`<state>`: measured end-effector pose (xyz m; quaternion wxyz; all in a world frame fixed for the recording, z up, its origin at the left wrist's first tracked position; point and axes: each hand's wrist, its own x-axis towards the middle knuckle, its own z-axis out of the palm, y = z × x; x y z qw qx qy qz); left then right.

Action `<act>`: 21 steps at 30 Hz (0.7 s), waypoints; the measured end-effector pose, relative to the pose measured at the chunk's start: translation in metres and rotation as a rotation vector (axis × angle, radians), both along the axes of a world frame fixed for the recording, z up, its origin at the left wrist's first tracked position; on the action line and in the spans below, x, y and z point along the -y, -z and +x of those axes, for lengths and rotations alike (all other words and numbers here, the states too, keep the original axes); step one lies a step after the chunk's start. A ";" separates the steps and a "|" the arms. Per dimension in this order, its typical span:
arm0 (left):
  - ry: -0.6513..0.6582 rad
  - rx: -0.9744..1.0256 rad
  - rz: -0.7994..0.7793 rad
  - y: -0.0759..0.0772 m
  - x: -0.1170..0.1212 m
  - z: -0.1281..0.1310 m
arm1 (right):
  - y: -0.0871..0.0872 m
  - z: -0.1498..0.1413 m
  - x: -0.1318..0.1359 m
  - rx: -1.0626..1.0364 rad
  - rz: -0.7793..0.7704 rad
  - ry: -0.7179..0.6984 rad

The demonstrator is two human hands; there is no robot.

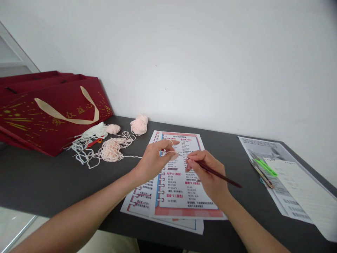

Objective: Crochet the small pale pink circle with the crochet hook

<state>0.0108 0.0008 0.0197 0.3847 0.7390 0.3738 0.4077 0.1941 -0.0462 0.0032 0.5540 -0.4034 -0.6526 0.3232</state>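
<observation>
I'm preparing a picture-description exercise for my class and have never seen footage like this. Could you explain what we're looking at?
There is no machine here, just a person's two bare hands. The single picture comes from a camera worn on that person's head, looking forward and down, so the forearms enter from below.

The right hand grips a slim tool with a dark handle, its tip pointing towards the left hand. The left hand holds a pale yarn strand, which runs back to a loose yarn pile.

On the dark table, printed sheets lie beneath the hands. Red bags are at the left; more papers are at the right.
</observation>
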 end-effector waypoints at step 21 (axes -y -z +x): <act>0.200 0.571 -0.819 0.007 0.008 0.011 | 0.024 -0.015 0.005 0.549 0.593 0.126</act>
